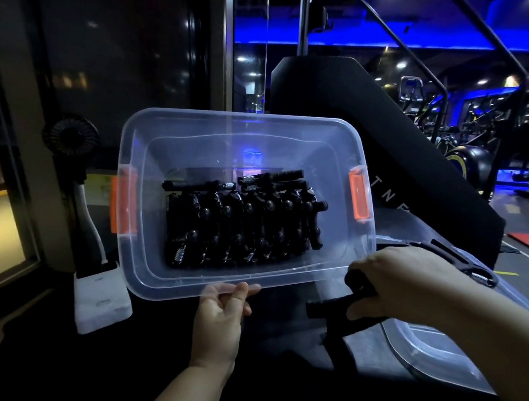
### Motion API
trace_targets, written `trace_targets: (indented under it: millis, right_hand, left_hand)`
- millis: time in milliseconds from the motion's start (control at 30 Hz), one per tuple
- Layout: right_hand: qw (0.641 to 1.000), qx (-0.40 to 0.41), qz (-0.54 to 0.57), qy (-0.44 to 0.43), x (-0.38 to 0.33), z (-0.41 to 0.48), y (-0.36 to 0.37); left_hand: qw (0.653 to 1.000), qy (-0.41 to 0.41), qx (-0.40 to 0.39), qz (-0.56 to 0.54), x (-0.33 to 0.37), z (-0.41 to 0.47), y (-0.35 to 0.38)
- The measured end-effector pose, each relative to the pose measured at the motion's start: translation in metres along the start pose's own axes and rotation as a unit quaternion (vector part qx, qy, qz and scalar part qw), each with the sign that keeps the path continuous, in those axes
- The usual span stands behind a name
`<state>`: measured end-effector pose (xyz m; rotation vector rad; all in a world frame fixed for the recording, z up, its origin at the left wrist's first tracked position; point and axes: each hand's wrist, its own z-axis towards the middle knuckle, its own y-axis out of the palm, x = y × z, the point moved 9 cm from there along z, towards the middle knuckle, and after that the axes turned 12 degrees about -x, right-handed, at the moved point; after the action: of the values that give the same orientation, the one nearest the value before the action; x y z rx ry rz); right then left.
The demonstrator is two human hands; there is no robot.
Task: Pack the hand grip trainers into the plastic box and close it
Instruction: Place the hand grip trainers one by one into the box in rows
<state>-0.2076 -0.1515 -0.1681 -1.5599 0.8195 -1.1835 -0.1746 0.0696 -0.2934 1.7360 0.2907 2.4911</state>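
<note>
1. Left hand, lower centre of frame, pinches the near rim of the plastic box between thumb and fingers. The box is tipped up so its opening faces the camera. Can't tell whether its far side rests on the table.
2. Right hand, lower right, is wrapped around one black hand grip trainer, with a handle sticking out to the left, just below the box's near right corner.
3. Packed trainers sit in a tight black row across the box floor, centre of frame. Free space shows along the right end and above the row.
4. Step in hand, as I read it, is dropping the held trainer in. Best bet is to level the box first, since the tilt could let the row slide. Then feed it in handle-first at the right end gap, parallel to the others so the springs don't snag.
5. Keep the stack below the rim or the lid won't seat.
6. Lid lies clear and flat at lower right, partly under the right forearm. Another black piece on it is probably one more trainer, so pack that before closing.
7. Orange latches, left and right, are on the box ends and not yet fastened over any lid.
</note>
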Motion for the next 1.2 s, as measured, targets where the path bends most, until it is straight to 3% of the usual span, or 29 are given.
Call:
trace_targets:
  millis: [267, 567, 767, 967, 1200]
  right_hand:
    - [0.998, -0.022, 0.013, -0.059, -0.016, 0.007, -0.027]
    - [0.974, 0.186, 0.104, -0.075, -0.017, 0.052, -0.120]
    - [0.954, 0.273, 0.076, -0.097, -0.046, 0.113, -0.135]
    - [0.933, 0.320, 0.109, -0.122, -0.075, 0.155, -0.143]
    - [0.939, 0.300, 0.129, -0.108, -0.098, 0.201, -0.148]
  left_hand:
    - [1.000, -0.005, 0.001, -0.006, 0.003, -0.002, 0.001]
    - [1.000, 0.002, 0.008, -0.008, 0.011, -0.005, -0.001]
    - [1.000, -0.007, -0.001, 0.017, 0.006, -0.004, -0.001]
    - [1.000, -0.009, -0.008, 0.022, 0.001, -0.002, -0.001]
    - [1.000, 0.012, 0.008, -0.003, 0.005, -0.001, -0.004]
